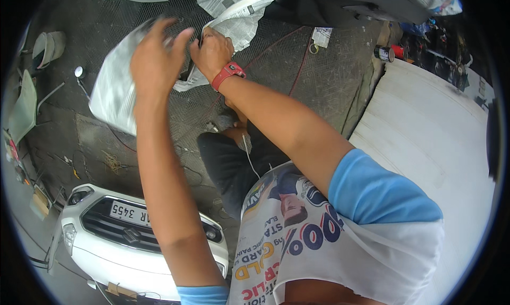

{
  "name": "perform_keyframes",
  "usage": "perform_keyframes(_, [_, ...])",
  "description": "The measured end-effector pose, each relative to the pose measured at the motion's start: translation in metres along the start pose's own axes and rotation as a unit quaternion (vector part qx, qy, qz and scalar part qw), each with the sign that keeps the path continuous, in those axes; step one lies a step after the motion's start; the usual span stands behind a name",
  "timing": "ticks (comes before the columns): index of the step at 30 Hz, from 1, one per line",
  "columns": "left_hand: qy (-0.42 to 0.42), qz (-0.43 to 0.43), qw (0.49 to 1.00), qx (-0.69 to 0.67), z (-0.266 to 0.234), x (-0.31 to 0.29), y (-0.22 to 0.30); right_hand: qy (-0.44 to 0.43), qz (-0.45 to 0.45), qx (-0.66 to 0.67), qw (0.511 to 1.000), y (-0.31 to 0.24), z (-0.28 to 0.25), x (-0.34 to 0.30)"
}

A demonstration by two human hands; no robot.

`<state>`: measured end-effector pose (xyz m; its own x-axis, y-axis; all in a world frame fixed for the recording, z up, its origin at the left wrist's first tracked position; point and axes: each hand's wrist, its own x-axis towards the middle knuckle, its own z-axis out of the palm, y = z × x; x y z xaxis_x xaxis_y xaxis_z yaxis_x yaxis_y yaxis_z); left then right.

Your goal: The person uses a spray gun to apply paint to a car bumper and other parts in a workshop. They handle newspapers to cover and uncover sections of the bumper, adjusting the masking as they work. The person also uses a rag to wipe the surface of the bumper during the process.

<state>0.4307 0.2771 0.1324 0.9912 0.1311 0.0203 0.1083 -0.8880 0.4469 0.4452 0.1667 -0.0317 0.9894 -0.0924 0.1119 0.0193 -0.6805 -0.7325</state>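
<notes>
The paper (113, 90) lies at 8 o'clock from the nearer left hand (153, 61), long axis one-to-seven; left fingers spread; right hand (213, 54) curled, hold unclear.

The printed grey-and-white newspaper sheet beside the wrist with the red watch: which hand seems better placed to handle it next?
Probably the right hand: it overlaps the newspaper sheet's edge; the left hand, blurred, is farther away.

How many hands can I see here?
2: the left hand, blurred, at the pale sheet; right of that, the right hand, just past the red watch. No others show.
</notes>
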Motion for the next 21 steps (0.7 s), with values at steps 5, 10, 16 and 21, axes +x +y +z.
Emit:
perform_keyframes(5, [0.011, 0.119, 0.991, 0.053, 0.117, 0.032, 0.029, -0.108, -0.025, 0.029, 0.993, 0.023, -0.005, -0.023])
perform_keyframes(10, [-0.066, 0.034, 0.994, 0.084, 0.203, 0.012, 0.055, -0.053, -0.105, 0.02, 0.993, 0.12, 0.022, -0.064])
perform_keyframes(16, [-0.081, 0.047, 0.994, 0.05, 0.253, -0.011, 0.005, -0.208, -0.006, 0.056, 0.977, 0.172, -0.019, -0.105])
perform_keyframes(21, [-0.089, 0.049, 0.995, 0.003, 0.27, -0.007, -0.039, -0.258, 0.084, 0.051, 0.961, 0.185, -0.02, -0.111])
